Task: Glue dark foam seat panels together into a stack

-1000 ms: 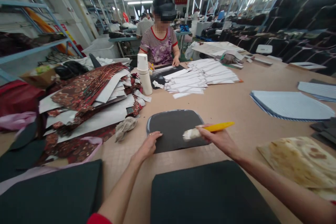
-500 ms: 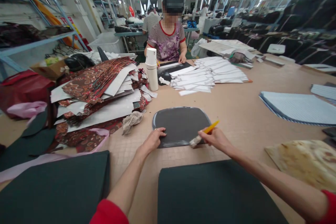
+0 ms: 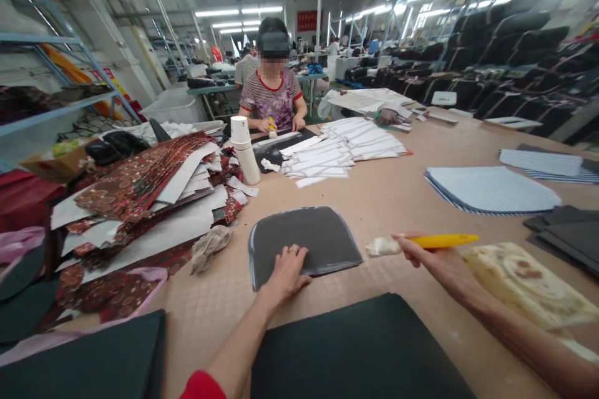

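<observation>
Low in the middle of the frame, on the tan table [image 3: 397,193], lies a dark grey panel [image 3: 304,237] with rounded corners and a pale rim. The left hand [image 3: 286,271] rests flat on the panel's near edge, palm down and fingers slightly spread, with a ring on one finger. The right hand [image 3: 428,259] is closed around a yellow-handled brush [image 3: 421,242], held level just right of the panel. The brush's whitish tuft points at the panel's right edge but is off it; whether it touches the table cannot be told.

A crumpled rag [image 3: 210,246] lies just left of the panel, and a black sheet [image 3: 355,355] lies below it. Further left is a heap of red patterned cloth and white card [image 3: 140,181]. Behind the heap stands a white bottle with a cup over its top [image 3: 243,149]; its contents are hidden. At the left edge, a cardboard box [image 3: 51,165] holds something green. Across the table, a person in a striped shirt [image 3: 272,96] works beside white strips [image 3: 346,149].
</observation>
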Demonstrator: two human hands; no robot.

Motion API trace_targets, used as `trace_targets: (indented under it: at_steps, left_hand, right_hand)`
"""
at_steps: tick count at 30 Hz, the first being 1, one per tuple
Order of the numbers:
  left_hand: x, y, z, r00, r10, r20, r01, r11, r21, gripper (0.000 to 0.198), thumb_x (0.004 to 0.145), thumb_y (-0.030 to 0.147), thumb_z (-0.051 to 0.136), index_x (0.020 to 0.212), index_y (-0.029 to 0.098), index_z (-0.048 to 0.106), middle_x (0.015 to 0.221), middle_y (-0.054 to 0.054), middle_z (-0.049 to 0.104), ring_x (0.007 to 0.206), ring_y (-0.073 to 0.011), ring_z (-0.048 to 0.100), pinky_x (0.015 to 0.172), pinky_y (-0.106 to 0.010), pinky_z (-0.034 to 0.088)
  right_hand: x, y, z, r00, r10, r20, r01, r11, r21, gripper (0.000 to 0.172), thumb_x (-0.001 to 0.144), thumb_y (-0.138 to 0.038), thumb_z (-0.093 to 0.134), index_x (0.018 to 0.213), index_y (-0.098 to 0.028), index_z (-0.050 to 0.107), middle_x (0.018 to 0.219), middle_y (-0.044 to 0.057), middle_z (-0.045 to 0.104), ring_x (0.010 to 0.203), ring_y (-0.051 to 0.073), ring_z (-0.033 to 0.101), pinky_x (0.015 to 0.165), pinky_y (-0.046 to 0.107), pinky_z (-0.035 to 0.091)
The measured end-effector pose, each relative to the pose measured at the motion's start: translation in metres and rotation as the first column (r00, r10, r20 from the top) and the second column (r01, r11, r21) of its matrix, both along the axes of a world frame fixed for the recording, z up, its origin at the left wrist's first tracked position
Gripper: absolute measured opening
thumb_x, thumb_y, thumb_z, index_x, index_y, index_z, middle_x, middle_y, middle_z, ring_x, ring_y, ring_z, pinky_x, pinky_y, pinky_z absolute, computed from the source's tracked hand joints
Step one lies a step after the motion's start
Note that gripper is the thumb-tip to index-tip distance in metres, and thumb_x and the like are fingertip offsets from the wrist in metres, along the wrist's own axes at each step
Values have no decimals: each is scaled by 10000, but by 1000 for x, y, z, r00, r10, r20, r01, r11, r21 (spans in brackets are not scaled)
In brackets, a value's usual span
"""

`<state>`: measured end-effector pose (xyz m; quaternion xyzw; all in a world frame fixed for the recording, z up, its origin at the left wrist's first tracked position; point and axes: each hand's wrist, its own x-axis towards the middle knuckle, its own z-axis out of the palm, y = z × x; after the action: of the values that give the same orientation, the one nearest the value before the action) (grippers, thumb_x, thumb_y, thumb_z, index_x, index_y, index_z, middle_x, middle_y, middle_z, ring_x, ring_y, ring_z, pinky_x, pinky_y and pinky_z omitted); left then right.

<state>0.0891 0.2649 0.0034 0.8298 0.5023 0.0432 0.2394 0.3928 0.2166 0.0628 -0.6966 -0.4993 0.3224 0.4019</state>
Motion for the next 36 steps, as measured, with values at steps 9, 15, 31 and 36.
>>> trace_targets:
  at_steps: [9, 15, 31, 36]
  left_hand:
    - [-16, 15, 1, 990, 26, 141, -12, 995, -96, 93, 751, 256, 548, 825, 202, 563, 848, -26, 585, 875, -189, 529, 806, -308, 399]
    - [-18, 14, -5, 962, 92, 255, -58, 989, -140, 52, 698, 250, 574, 718, 202, 579, 805, -20, 602, 864, -197, 529, 807, -317, 376]
    - [-47, 32, 38, 695, 366, 619, -399, 912, -92, 255, 760, 462, 479, 691, 217, 455, 959, -49, 631, 896, -200, 578, 821, -347, 436]
    - [-89, 38, 122, 648, 320, 691, -488, 871, 56, 242, 766, 452, 519, 730, 220, 457, 1088, -56, 595, 986, -199, 553, 898, -340, 401]
  right_hand:
    - [16, -12, -24, 928, 282, -243, -247, 955, 168, 493, 835, -560, 483, 1167, -201, 548, 718, 30, 629, 526, 150, 575, 547, 305, 489]
    - [8, 1, -42, 922, 324, -210, -265, 927, 266, 423, 831, -557, 499, 1068, -216, 580, 940, 89, 650, 712, 195, 644, 720, 372, 534]
    - [-68, 69, -93, 905, 420, -67, -405, 899, 166, 230, 682, -426, 657, 756, -224, 575, 734, 10, 612, 638, 184, 597, 566, 317, 519]
    - [-71, 66, -89, 907, 421, -29, -412, 897, 158, 213, 661, -414, 650, 722, -219, 588, 747, 20, 621, 675, 200, 604, 594, 314, 519]
